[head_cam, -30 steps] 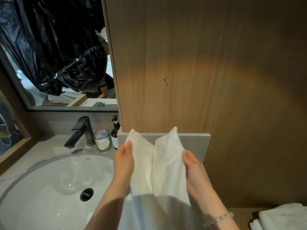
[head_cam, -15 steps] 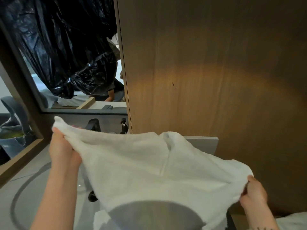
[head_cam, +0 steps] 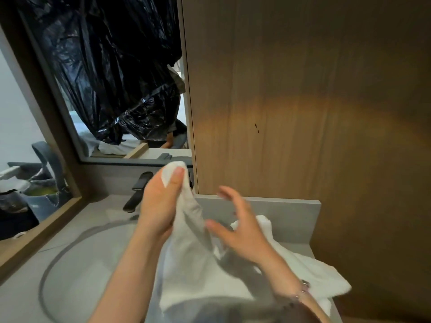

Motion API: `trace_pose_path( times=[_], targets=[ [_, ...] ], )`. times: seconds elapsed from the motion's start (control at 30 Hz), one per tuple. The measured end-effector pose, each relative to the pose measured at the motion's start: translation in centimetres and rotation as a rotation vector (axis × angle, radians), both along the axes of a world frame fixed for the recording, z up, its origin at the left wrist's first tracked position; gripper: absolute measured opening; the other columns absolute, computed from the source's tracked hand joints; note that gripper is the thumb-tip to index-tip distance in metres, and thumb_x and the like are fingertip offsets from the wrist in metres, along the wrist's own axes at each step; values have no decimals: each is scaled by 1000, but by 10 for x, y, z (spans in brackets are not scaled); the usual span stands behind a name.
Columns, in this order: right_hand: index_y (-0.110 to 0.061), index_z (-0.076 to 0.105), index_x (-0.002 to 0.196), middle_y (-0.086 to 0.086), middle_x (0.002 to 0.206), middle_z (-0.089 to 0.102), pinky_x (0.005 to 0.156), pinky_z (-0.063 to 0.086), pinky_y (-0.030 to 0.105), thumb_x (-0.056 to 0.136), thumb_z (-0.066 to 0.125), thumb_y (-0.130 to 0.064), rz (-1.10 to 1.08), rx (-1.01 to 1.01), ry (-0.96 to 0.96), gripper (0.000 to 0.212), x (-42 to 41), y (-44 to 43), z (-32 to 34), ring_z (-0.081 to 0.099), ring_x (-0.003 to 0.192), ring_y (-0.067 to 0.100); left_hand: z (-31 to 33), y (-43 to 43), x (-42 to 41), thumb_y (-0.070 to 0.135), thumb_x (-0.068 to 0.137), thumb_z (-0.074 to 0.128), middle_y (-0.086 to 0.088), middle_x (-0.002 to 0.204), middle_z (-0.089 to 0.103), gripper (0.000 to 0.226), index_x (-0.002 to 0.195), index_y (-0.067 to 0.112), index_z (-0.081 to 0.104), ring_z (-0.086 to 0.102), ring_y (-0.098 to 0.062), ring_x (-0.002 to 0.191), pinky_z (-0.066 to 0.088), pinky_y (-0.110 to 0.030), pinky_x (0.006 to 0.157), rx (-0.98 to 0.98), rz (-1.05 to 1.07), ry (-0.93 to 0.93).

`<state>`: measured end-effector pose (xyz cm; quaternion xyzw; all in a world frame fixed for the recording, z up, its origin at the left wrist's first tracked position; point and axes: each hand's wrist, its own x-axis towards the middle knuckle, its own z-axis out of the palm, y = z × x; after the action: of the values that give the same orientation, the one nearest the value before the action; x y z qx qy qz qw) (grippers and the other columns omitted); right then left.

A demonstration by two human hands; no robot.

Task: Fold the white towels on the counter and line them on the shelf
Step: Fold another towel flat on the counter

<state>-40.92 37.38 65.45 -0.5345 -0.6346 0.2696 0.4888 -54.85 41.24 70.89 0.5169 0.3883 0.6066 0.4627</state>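
My left hand (head_cam: pixel 161 201) pinches the top corners of a white towel (head_cam: pixel 189 257) between thumb and fingers and holds it up over the sink. The cloth hangs down from that hand toward me. My right hand (head_cam: pixel 238 227) is spread open just right of the hanging towel, fingers apart and blurred, holding nothing. A second white towel (head_cam: pixel 305 266) lies crumpled on the grey counter (head_cam: pixel 291 215) behind and under my right wrist.
A round white sink (head_cam: pixel 77 264) fills the lower left, with a black faucet (head_cam: pixel 137 194) behind it. A mirror (head_cam: pixel 112 78) covered by black plastic hangs above. A wood panel wall (head_cam: pixel 314 101) rises right of the counter's grey backsplash.
The towel was stretched wide between both hands. Now my left hand holds the corners together and my right hand has let go and opened beside it.
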Motion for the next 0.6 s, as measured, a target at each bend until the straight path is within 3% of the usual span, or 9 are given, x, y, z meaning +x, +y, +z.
trace_pose_path(
  times=[0.07, 0.13, 0.23, 0.37, 0.43, 0.53, 0.6],
  targets=[
    [-38, 45, 125, -13, 124, 55, 93, 40, 13, 70, 63, -51, 171, -8, -33, 60, -32, 10, 10, 50, 114, 0, 5, -8, 5, 18, 90, 55, 5, 58, 65, 14, 78, 17, 61, 60, -7, 56, 49, -23, 57, 35, -36, 0],
    [-35, 56, 110, -11, 105, 65, 84, 49, 21, 77, 63, -41, 224, -20, 109, 35, -47, 16, 13, 61, 97, 1, 11, -11, -3, 15, 88, 56, 6, 58, 65, 14, 77, 17, 63, 59, -6, 56, 49, -20, 55, 83, -25, 38],
    [-34, 63, 83, -12, 79, 65, 69, 47, 24, 81, 64, -39, 204, 46, 221, 6, -42, 20, 10, 59, 73, 2, 12, -7, -23, 18, 90, 55, 8, 57, 59, 16, 75, 14, 60, 53, -7, 57, 46, -21, 55, 148, 30, 139],
    [-38, 57, 57, -17, 56, 53, 55, 34, 21, 83, 67, -38, 223, 43, 71, 28, -29, 23, 8, 44, 54, 0, 7, -6, -29, 23, 93, 52, 13, 53, 55, 20, 74, 16, 53, 49, 2, 49, 43, -12, 47, 130, 174, 123],
    [-30, 49, 48, -16, 46, 41, 50, 26, 19, 84, 68, -34, 178, 12, 2, 41, -22, 27, 7, 34, 47, 1, 9, -4, -34, 26, 93, 52, 11, 61, 55, 20, 74, 20, 53, 50, 1, 52, 44, -15, 51, 140, 268, 138],
    [-23, 31, 49, -12, 45, 26, 47, 18, 21, 80, 72, -35, 85, 0, -62, 53, -8, 33, 5, 23, 45, 5, 18, 1, -45, 30, 93, 52, 7, 72, 53, 18, 76, 25, 54, 49, -5, 61, 42, -22, 57, 151, 351, 101],
    [-22, 30, 47, -11, 44, 27, 46, 20, 22, 75, 75, -40, 18, -3, -125, 56, 2, 36, 4, 25, 45, 6, 22, 6, -54, 32, 94, 51, 8, 73, 51, 19, 77, 25, 52, 47, -6, 59, 41, -21, 54, 126, 398, 29]
  ],
)
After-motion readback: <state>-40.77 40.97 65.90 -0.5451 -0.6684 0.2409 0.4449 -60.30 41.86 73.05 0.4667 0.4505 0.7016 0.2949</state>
